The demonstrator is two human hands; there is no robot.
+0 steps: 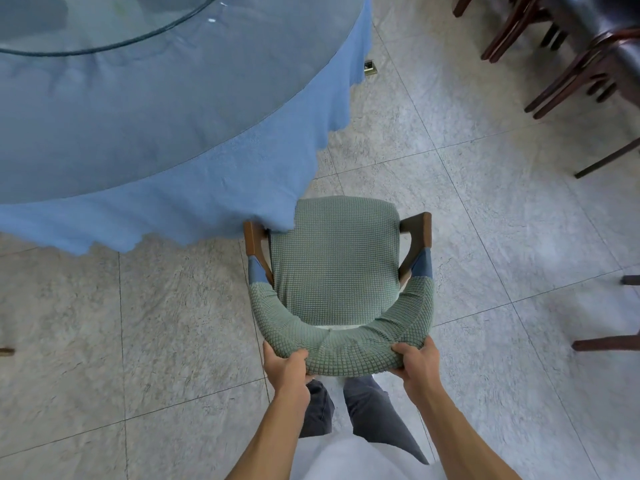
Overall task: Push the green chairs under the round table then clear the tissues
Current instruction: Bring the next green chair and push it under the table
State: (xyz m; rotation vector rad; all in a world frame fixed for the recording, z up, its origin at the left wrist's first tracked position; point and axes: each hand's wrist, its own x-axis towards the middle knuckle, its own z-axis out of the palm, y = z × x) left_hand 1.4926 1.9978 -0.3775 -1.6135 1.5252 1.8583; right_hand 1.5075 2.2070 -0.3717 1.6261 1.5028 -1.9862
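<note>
A green chair (334,268) with a knitted cover and brown wooden armrests stands in front of me, seat facing the round table (138,133). The table wears a blue cloth that hangs low, and the chair's front left corner just reaches under the cloth's hem. My left hand (285,367) grips the curved backrest at its left end. My right hand (417,363) grips the same backrest at its right end. A glass turntable (104,26) lies on the tabletop. No tissues are in view.
Dark wooden chairs (571,57) stand at the upper right, with more dark legs (606,342) at the right edge. A small metal floor socket (369,67) sits beside the table. Grey tiled floor (138,341) stretches left and right of the chair.
</note>
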